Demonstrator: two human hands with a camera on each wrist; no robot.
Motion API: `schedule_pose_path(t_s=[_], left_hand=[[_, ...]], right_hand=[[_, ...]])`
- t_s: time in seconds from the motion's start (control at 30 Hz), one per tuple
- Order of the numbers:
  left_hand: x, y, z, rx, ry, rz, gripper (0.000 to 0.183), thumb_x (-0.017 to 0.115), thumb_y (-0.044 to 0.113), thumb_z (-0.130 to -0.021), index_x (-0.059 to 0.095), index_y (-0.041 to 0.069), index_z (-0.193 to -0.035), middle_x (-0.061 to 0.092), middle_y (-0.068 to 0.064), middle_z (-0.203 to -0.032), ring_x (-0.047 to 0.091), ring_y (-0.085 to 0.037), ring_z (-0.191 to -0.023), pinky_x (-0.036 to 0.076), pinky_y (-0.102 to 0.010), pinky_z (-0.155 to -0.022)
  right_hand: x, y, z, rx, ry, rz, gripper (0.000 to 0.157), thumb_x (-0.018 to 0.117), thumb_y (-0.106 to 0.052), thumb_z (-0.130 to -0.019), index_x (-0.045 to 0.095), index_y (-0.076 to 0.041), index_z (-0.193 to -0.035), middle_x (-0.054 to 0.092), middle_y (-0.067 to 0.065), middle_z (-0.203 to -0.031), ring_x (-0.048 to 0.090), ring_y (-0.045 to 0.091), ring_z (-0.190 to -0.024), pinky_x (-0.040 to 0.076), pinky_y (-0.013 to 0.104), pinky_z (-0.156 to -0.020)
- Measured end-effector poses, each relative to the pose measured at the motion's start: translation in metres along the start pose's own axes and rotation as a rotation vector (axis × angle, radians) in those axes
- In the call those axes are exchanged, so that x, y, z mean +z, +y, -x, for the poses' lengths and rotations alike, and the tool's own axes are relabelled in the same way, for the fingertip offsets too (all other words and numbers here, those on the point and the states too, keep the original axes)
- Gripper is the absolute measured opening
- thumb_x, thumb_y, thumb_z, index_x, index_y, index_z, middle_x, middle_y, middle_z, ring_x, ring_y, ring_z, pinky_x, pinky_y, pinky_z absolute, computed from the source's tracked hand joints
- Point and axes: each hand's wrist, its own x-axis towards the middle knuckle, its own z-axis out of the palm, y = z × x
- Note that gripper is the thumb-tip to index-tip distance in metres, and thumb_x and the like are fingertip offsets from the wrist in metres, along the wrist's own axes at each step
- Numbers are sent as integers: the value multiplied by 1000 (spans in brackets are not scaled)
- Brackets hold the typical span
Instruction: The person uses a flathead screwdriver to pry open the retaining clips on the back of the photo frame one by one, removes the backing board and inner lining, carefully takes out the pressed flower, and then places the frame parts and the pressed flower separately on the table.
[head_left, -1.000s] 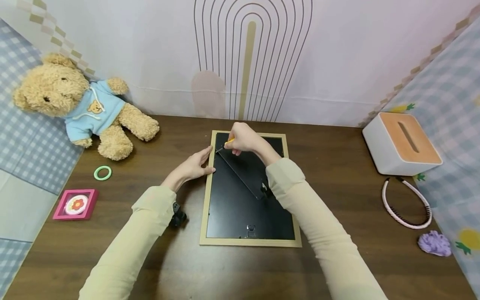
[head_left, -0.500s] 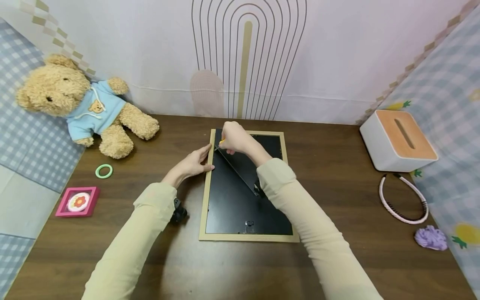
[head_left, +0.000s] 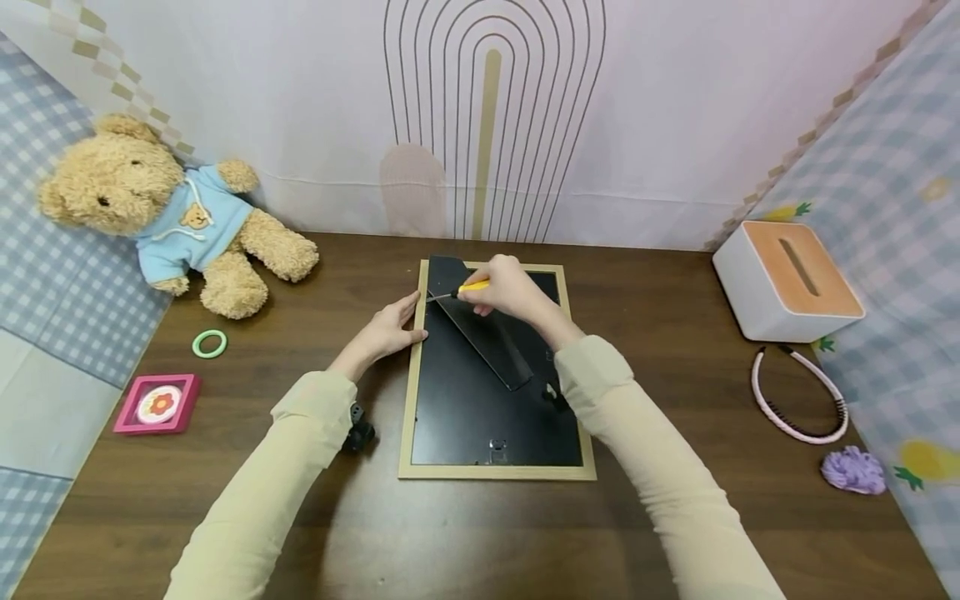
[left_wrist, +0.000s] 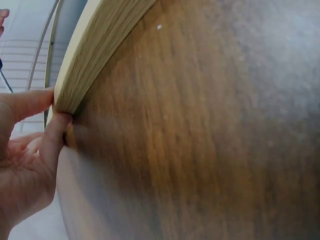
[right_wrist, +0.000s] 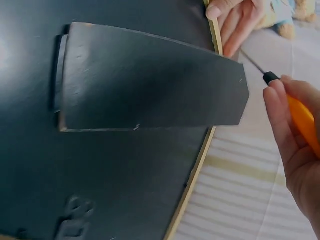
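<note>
A picture frame with a pale wood border lies back side up on the table. On its black backing board, a black stand leg is raised at a slant, also large in the right wrist view. My right hand grips a screwdriver by its yellow handle. Its thin shaft points left, with the tip near the frame's upper left inner edge; exact contact is unclear. My left hand rests its extended fingers and thumb on the left border, as the left wrist view shows closely.
To the left are a teddy bear, a green ring and a pink box. A tissue box, a white headband and a purple scrunchie stand or lie at right. A curtain hangs behind.
My right hand has shifted right and slightly down with the screwdriver, showing more of its shaft. The stand leg has tilted so its broad face shows. My left hand stays on the border.
</note>
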Motion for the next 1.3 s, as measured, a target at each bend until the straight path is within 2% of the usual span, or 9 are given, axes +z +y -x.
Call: schedule_pose_path(t_s=[0.27,0.43,0.67,0.8,0.9,1.0,1.1,1.2,1.3], left_hand=[[8,3,3,-52,70,96,73,57,-2,-87,15,-2,-147,21,-22,-151,24,-30,-140,27,-37,-115],[17,3,13,-127,164,187,74,58,-2,-86,16,-3,-147,21,-21,-151,27,-28,-140,31,-35,-113],[36,5,47,-208,312,11,83,62,8,-84,9,-6,-146,18,-26,-151,32,-32,-137,34,-40,-111],[48,13,73,-242,297,-108,89,62,9,-81,2,-12,-143,11,-33,-144,53,-42,-110,49,-42,-93],[44,19,86,-227,298,-137,94,62,14,-83,-6,-10,-144,3,-30,-146,57,-32,-75,54,-36,-68],[24,22,79,-151,335,-173,92,60,26,-87,-4,-7,-146,-1,-25,-150,59,-38,-83,55,-41,-78],[-1,21,54,-25,361,-246,84,59,33,-89,9,-5,-146,7,-25,-150,51,-46,-112,45,-49,-99],[-19,17,27,88,298,-341,76,61,31,-89,23,-5,-143,19,-28,-147,37,-44,-129,33,-51,-109],[-30,12,9,120,178,-415,69,62,27,-88,31,-5,-140,33,-29,-142,37,-42,-129,32,-52,-109]], right_hand=[[-19,39,30,62,148,-329,29,71,-14,-82,68,7,-102,69,27,-84,65,9,-53,56,51,-70],[-32,62,53,65,240,-445,33,69,-9,-82,64,15,-104,69,6,-64,65,7,-52,58,43,-63],[-43,88,77,37,265,-574,37,74,-15,-79,66,14,-100,67,-2,-62,65,7,-53,58,30,-56],[-45,95,91,32,269,-578,39,75,-17,-78,66,13,-101,69,0,-65,65,8,-53,58,29,-55],[-47,85,102,76,270,-537,39,71,-11,-81,62,17,-105,69,0,-64,66,9,-54,58,31,-56],[-49,82,107,93,261,-550,38,69,-7,-82,60,20,-107,70,-1,-64,66,8,-54,58,30,-56],[-48,81,107,87,266,-555,38,69,-6,-82,59,21,-106,69,-3,-63,66,8,-53,58,29,-56],[-42,84,103,75,270,-551,38,69,-6,-82,59,21,-106,68,-5,-62,65,7,-53,58,29,-55],[-36,82,99,81,258,-561,37,69,-6,-82,59,21,-105,68,-3,-62,65,7,-53,58,30,-55]])
